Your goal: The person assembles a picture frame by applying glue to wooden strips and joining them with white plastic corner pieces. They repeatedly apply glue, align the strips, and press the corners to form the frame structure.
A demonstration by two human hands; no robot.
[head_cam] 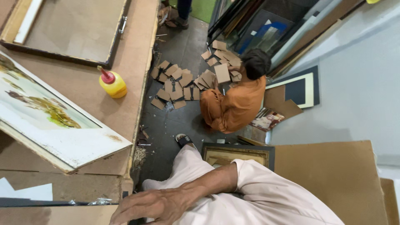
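Brown worktable point(79, 83): right hand point(152, 205) rests flat at its near edge, grip wide, holding nothing; dark floor point(166, 121) beside.

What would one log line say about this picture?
right hand: flat on worktable edge, holds nothing | left hand: not seen | on table: yellow glue bottle, painting | floor: person in orange among cardboard pieces

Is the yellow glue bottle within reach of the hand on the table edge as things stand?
Probably yes. The hand rests at the table's near edge; the glue bottle stands upright further up, with only the framed painting's corner beside the path.
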